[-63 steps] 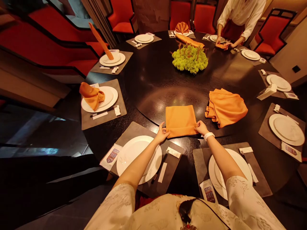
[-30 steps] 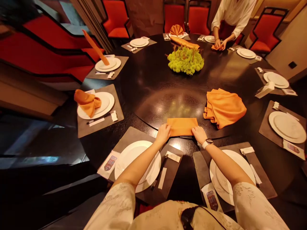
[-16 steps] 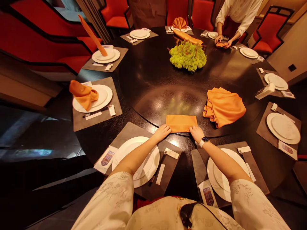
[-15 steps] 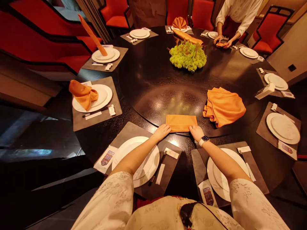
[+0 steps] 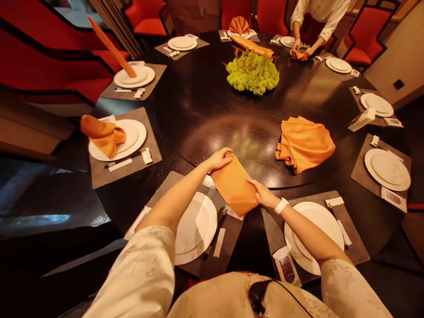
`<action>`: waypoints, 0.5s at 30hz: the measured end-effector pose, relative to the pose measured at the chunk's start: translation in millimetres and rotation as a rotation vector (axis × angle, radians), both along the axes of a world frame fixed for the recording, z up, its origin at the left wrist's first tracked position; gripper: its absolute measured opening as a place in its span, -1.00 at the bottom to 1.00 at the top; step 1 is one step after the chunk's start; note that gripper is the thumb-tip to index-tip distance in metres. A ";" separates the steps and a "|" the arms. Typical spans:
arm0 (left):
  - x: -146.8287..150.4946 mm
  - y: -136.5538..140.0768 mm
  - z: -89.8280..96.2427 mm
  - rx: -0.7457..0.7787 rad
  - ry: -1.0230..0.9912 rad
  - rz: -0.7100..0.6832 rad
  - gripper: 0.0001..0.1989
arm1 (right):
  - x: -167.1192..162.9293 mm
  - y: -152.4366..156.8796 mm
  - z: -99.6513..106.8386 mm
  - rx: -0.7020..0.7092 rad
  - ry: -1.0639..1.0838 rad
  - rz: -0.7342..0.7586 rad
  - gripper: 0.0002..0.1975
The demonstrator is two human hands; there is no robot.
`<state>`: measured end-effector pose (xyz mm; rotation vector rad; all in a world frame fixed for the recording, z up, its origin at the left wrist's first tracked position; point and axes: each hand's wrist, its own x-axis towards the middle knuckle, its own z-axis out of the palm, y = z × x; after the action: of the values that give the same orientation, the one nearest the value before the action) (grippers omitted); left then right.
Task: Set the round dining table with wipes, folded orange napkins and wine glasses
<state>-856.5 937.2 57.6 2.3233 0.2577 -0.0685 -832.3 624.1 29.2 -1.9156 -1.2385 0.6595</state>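
orange folded napkin (image 5: 236,187) is held over the dark counter (image 5: 192,106) toward six o'clock, clamped in both grips: left hand (image 5: 219,159) at its eleven, right hand (image 5: 264,195) at its three.

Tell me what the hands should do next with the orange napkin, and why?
Maybe the right hand should fold its side of the orange cloth napkin over while the left hand steadies the other: both hands hold it, and it's flat and plain, unlike the shaped napkin on the dinner plate to the left.
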 end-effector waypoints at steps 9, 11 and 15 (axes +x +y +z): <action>13.1 -75.6 -42.9 0.303 -0.177 0.041 -0.71 | -0.6 -3.0 -20.5 -0.391 0.359 -0.311 -0.46; 1.6 -89.1 -51.5 0.386 -0.270 -0.140 -0.73 | 2.3 -5.7 -23.8 -0.388 0.448 -0.346 -0.47; -10.4 -99.3 -70.2 0.389 -0.297 -0.440 -0.67 | 9.2 -7.7 -22.6 -0.330 0.634 -0.368 -0.52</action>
<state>-866.9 837.9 -12.6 2.6936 -0.4276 0.1197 -823.1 616.4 6.7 -1.8946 -0.3874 1.1991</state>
